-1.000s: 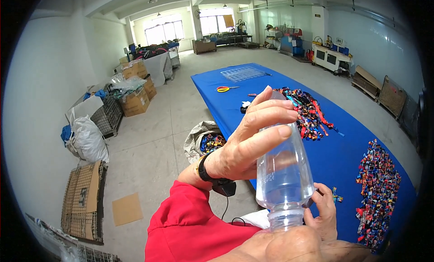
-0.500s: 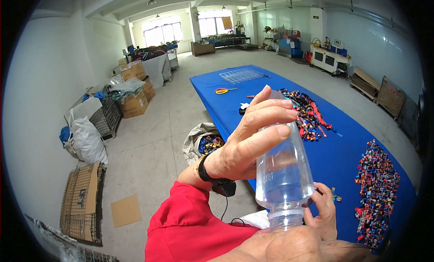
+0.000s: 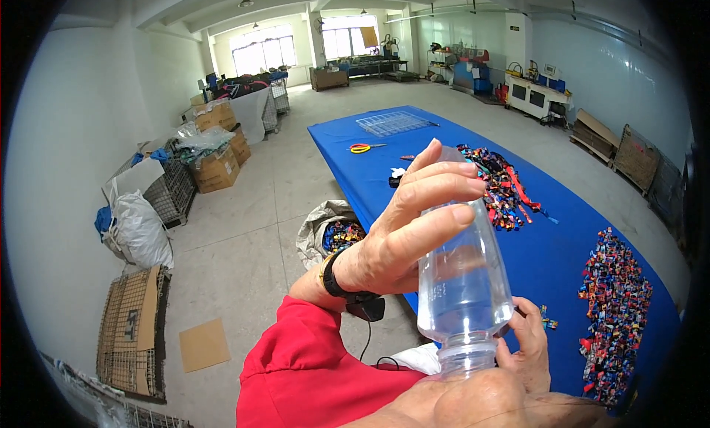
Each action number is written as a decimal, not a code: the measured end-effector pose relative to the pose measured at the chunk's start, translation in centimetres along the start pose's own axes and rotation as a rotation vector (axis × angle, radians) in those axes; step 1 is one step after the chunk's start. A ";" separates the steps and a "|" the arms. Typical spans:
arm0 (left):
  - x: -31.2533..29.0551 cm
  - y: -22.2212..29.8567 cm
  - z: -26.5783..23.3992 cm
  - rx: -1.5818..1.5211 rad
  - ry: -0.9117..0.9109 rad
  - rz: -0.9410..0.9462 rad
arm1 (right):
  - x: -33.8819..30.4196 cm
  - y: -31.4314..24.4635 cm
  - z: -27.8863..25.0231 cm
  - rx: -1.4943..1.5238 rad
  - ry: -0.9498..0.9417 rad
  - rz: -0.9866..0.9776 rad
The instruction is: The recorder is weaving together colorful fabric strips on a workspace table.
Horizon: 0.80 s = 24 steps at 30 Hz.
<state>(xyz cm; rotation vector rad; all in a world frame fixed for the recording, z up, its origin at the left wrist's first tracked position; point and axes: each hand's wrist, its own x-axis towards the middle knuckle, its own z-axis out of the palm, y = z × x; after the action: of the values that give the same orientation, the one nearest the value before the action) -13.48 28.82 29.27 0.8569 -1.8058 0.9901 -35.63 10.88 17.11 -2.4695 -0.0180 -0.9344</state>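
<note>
My left hand is closed around a clear plastic bottle, gripping it near its base. The bottle is tipped up, its base raised away from me and its open neck low and close to me. It looks clear inside, with some clear liquid toward the neck. My right hand sits lower, just right of the bottle neck, with its fingers curled in. Whatever those fingers may hold is hidden. A black watch band circles my left wrist, below a red sleeve.
A blue-covered table carries a pile of colourful straps, another heap of small colourful pieces, scissors and a wire rack. Beside it stands an open sack of colourful pieces. Cartons and wire cages line the left.
The room has shifted very slightly leftward in view. My hands and the bottle stay practically in place.
</note>
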 end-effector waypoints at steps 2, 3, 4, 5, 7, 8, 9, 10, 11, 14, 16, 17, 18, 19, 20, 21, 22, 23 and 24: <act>-0.1 -0.1 0.0 0.000 0.004 0.003 | 0.1 0.0 0.1 0.004 -0.002 0.009; -0.1 -0.1 0.1 0.000 0.005 -0.004 | 0.1 0.0 0.1 -0.001 0.003 0.006; -0.1 -0.1 0.1 -0.001 0.006 -0.011 | 0.1 0.1 0.1 -0.006 0.007 0.003; -0.2 -0.2 0.2 -0.003 0.007 -0.011 | 0.1 0.2 0.2 -0.007 0.007 0.004; -0.3 -0.2 0.2 0.004 0.011 -0.014 | 0.0 0.3 0.3 0.014 -0.008 0.029; -0.5 -0.2 0.3 0.002 0.011 -0.016 | 0.1 0.3 0.3 0.014 -0.009 0.031; -0.7 -0.2 0.4 -0.006 0.015 -0.016 | 0.1 0.3 0.3 0.010 -0.001 0.025; -0.9 -0.2 0.6 -0.015 0.018 -0.018 | 0.0 0.2 0.2 0.007 0.008 0.020; -1.0 0.0 0.7 -0.018 0.016 -0.023 | -0.1 0.2 0.2 0.009 0.005 0.026; -1.6 0.5 1.2 -0.074 -0.022 -0.076 | -0.4 0.5 -0.1 -0.027 0.020 0.027; -2.2 0.3 1.9 -0.152 -0.033 -0.113 | -0.5 0.8 -0.2 -0.028 0.074 -0.012; -2.5 0.3 2.2 -0.177 -0.049 -0.139 | -0.5 0.6 -0.5 0.000 0.083 0.028; -2.9 0.0 2.7 -0.210 -0.060 -0.157 | -0.3 0.5 -0.9 -0.019 0.100 0.024; -3.4 0.0 3.2 -0.252 -0.076 -0.174 | -0.3 0.6 -1.2 -0.024 0.120 0.013; -3.9 0.0 3.7 -0.300 -0.092 -0.192 | -0.1 0.7 -1.5 -0.033 0.140 0.007; -4.3 0.4 4.2 -0.326 -0.109 -0.223 | 0.1 1.0 -1.8 -0.035 0.151 -0.011; -5.0 0.7 4.6 -0.351 -0.141 -0.283 | 0.3 1.0 -2.3 -0.048 0.161 -0.015; -6.1 0.6 5.2 -0.379 -0.170 -0.322 | 0.3 1.3 -2.5 -0.012 0.186 -0.010; -6.9 0.4 5.6 -0.408 -0.200 -0.354 | 0.3 1.7 -2.7 0.019 0.216 -0.006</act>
<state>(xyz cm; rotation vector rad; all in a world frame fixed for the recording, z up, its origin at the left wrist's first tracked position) -13.30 25.08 21.14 0.9930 -1.8472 0.3043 -36.80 8.14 18.30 -2.3397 0.0387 -1.1927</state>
